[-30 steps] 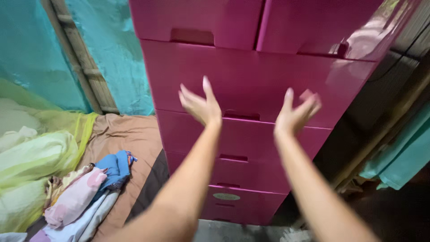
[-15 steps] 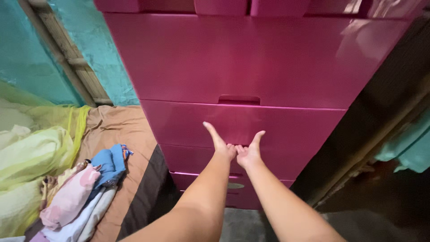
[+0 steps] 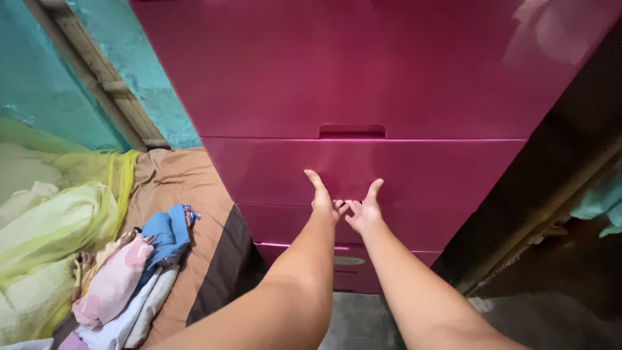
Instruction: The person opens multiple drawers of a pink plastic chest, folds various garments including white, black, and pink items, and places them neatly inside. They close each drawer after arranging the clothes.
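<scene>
A tall glossy pink drawer cabinet (image 3: 389, 78) fills the view ahead. My left hand (image 3: 322, 198) and my right hand (image 3: 365, 210) are side by side at the top middle of a lower drawer (image 3: 434, 227). Their fingers are curled into that drawer's handle slot and the thumbs point up against the drawer front above. The fingertips are hidden inside the slot. The drawer above has an empty handle slot (image 3: 352, 131). All drawers look closed.
A pile of folded clothes (image 3: 129, 279), blue, pink and white, lies on a brown sheet (image 3: 175, 181) at the left. A yellow-green blanket (image 3: 45, 227) lies beside it. A teal wall (image 3: 39, 84) with a wooden post (image 3: 97, 84) stands behind. Teal cloth (image 3: 599, 201) hangs at the right.
Both hands dropped from raised, spread palms and came together at the lower drawer's handle slot. The view moved closer to the cabinet and tilted down.
</scene>
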